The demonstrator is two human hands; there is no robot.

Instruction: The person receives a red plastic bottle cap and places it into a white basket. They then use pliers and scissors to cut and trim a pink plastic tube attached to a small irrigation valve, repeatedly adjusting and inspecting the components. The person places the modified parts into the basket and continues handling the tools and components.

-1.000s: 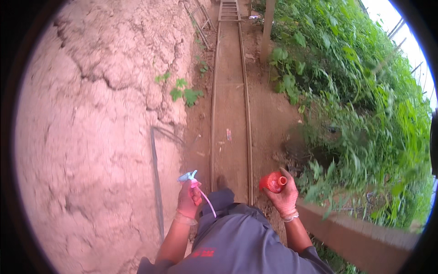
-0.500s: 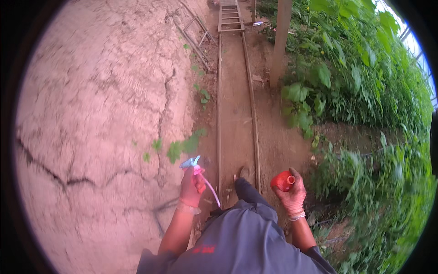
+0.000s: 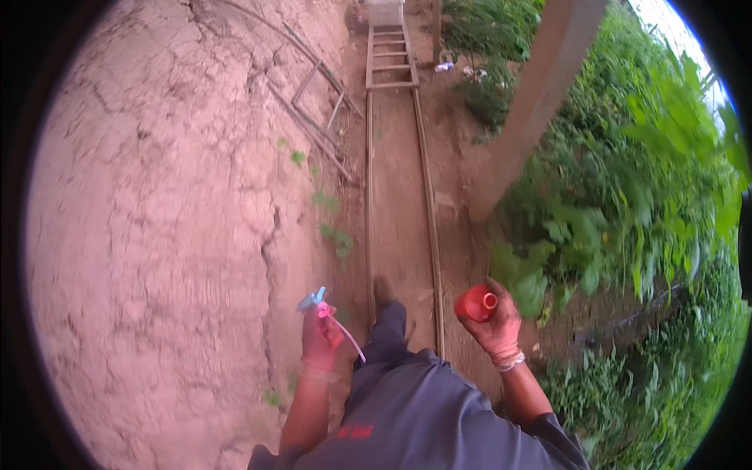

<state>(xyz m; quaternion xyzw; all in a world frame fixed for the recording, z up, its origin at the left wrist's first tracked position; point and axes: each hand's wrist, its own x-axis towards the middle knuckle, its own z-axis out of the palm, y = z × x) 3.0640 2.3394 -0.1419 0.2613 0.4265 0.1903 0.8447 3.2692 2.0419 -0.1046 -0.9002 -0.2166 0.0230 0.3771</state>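
My left hand [image 3: 319, 341] is closed round a spray bottle's trigger head [image 3: 312, 302], which is light blue with a pink collar. Its thin pink dip tube [image 3: 350, 338] hangs free, slanting down toward my shirt. On the other side, my right hand [image 3: 500, 329] wraps round a red bottle [image 3: 474, 304] with its uncapped neck facing up. Both hands look gloved, in a thin see-through material gathered at the wrists. The bottle and the trigger head are well apart, one on each side of my body.
Two narrow rails [image 3: 429, 204] run ahead along a dirt path, up to a ladder-like frame [image 3: 392, 69]. A cracked earth wall [image 3: 157, 219] rises at left, with a metal frame [image 3: 313, 94] leaning there. A post [image 3: 533, 110] and dense green plants [image 3: 603, 227] stand at right.
I have walked forward: the ladder-like frame, the leaning frame and the post appear closer. Both hands keep hold of the trigger head and the bottle.
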